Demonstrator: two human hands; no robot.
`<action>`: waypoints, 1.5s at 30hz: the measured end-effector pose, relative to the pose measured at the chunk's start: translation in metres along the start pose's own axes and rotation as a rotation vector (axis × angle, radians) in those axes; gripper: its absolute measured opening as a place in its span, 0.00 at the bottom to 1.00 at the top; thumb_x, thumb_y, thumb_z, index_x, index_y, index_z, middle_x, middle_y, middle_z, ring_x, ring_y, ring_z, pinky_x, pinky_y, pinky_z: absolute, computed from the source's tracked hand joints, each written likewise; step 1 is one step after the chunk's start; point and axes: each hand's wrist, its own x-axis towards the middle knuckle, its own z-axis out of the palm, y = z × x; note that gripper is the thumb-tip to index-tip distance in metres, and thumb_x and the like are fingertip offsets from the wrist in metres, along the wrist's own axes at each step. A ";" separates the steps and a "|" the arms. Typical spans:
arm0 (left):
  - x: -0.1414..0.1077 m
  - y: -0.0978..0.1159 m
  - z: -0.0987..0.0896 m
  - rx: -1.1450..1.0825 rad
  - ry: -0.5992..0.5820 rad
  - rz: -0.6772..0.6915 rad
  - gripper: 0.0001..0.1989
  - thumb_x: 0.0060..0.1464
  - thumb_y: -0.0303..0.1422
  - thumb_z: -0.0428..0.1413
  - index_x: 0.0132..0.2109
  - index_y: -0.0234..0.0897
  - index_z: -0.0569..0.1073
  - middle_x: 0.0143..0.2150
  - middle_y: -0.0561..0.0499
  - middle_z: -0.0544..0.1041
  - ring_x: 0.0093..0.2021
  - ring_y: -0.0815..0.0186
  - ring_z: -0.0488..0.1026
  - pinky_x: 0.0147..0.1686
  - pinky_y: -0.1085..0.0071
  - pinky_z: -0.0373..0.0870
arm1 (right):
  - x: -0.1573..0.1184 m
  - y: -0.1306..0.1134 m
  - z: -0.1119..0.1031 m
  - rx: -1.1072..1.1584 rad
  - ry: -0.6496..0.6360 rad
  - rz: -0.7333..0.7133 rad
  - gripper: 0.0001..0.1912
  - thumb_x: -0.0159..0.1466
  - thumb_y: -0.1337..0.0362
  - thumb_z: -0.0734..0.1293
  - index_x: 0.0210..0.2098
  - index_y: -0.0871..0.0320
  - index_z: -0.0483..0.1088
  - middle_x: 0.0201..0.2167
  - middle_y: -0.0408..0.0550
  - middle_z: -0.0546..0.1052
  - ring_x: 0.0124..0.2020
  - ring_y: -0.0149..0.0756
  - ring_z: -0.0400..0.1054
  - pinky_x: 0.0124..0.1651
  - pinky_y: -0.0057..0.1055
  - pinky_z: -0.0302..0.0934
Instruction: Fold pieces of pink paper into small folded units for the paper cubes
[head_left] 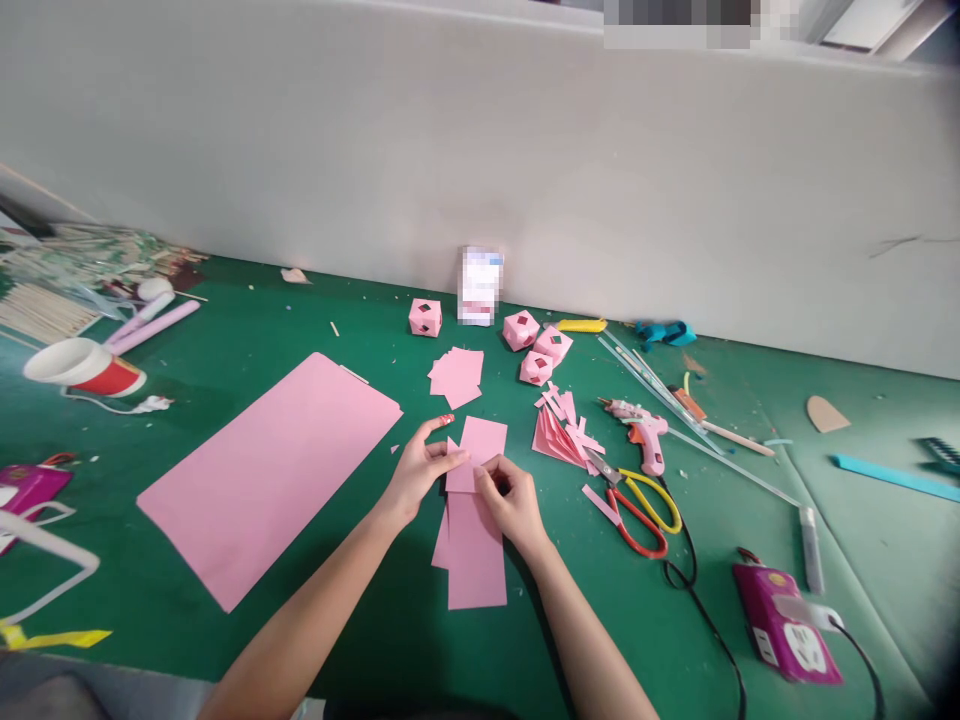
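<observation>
Both of my hands are at a small pink paper piece above overlapping pink strips in the middle of the green table. My left hand pinches the piece's left side between thumb and fingers, the index finger raised. My right hand has its fingers curled and pressed together at the right edge of the paper. Just beyond lie small pink cut pieces. To the left is a large pink sheet. Folded pink paper shapes stand farther back, one alone and several grouped to the right.
On the right lie scissors, a pink glue gun with a cable, a yellow cutter and a purple power socket. At left are a paper cup and wooden sticks. A grey partition rises behind.
</observation>
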 end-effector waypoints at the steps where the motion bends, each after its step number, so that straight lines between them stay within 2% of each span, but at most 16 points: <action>1: 0.000 0.000 0.000 -0.006 -0.001 0.002 0.40 0.44 0.33 0.72 0.62 0.35 0.64 0.29 0.57 0.78 0.30 0.69 0.75 0.35 0.74 0.68 | 0.000 0.000 0.000 0.001 -0.002 -0.004 0.15 0.66 0.55 0.65 0.27 0.57 0.68 0.21 0.40 0.68 0.22 0.30 0.57 0.28 0.28 0.52; 7: 0.002 -0.002 -0.002 -0.015 -0.009 0.004 0.39 0.45 0.33 0.71 0.62 0.36 0.64 0.31 0.56 0.79 0.31 0.68 0.76 0.37 0.72 0.70 | -0.001 0.002 0.000 -0.021 0.021 -0.025 0.16 0.66 0.55 0.64 0.26 0.56 0.66 0.20 0.39 0.67 0.22 0.29 0.57 0.27 0.28 0.52; 13: -0.001 0.002 0.000 0.023 -0.045 -0.045 0.43 0.43 0.36 0.73 0.63 0.38 0.64 0.36 0.50 0.83 0.40 0.59 0.81 0.46 0.65 0.72 | -0.001 0.004 0.002 0.000 0.036 -0.007 0.17 0.67 0.53 0.65 0.26 0.57 0.67 0.20 0.40 0.69 0.21 0.29 0.56 0.27 0.28 0.52; 18: -0.001 0.002 0.000 0.035 -0.010 -0.025 0.42 0.42 0.36 0.73 0.62 0.37 0.66 0.31 0.53 0.82 0.35 0.62 0.80 0.39 0.69 0.72 | -0.001 0.004 0.001 0.014 0.010 -0.009 0.16 0.67 0.54 0.65 0.28 0.57 0.69 0.21 0.41 0.70 0.22 0.30 0.56 0.27 0.28 0.52; 22: 0.000 -0.001 0.000 0.024 0.008 -0.012 0.40 0.42 0.37 0.72 0.61 0.37 0.67 0.29 0.56 0.79 0.29 0.65 0.77 0.33 0.72 0.70 | -0.002 0.002 -0.001 0.004 -0.011 -0.014 0.16 0.67 0.55 0.64 0.26 0.56 0.66 0.19 0.39 0.66 0.21 0.29 0.55 0.27 0.28 0.51; 26: -0.002 0.000 0.001 0.036 -0.003 0.001 0.39 0.44 0.36 0.72 0.62 0.38 0.67 0.28 0.57 0.78 0.31 0.64 0.78 0.34 0.72 0.70 | -0.003 0.000 0.000 -0.010 0.008 -0.023 0.16 0.67 0.55 0.63 0.25 0.56 0.65 0.19 0.38 0.65 0.21 0.29 0.54 0.26 0.28 0.50; 31: -0.003 0.000 -0.001 0.056 -0.055 -0.021 0.43 0.46 0.37 0.71 0.66 0.40 0.63 0.33 0.52 0.81 0.35 0.61 0.80 0.36 0.70 0.72 | -0.004 -0.001 0.003 0.017 0.023 -0.030 0.17 0.67 0.54 0.64 0.25 0.56 0.66 0.19 0.39 0.65 0.21 0.29 0.54 0.26 0.28 0.51; 40: -0.001 -0.001 -0.003 -0.023 -0.019 -0.034 0.45 0.43 0.36 0.72 0.66 0.40 0.63 0.28 0.57 0.78 0.28 0.65 0.76 0.31 0.72 0.70 | -0.005 0.002 0.000 0.067 -0.022 -0.019 0.16 0.67 0.55 0.64 0.26 0.56 0.66 0.21 0.40 0.67 0.23 0.30 0.57 0.29 0.29 0.53; 45: -0.001 -0.003 -0.003 -0.010 -0.009 -0.024 0.42 0.45 0.36 0.71 0.65 0.40 0.63 0.29 0.56 0.78 0.30 0.66 0.76 0.33 0.73 0.71 | -0.006 0.002 -0.001 0.058 -0.012 -0.037 0.16 0.68 0.57 0.64 0.26 0.56 0.65 0.20 0.39 0.66 0.23 0.30 0.56 0.29 0.29 0.52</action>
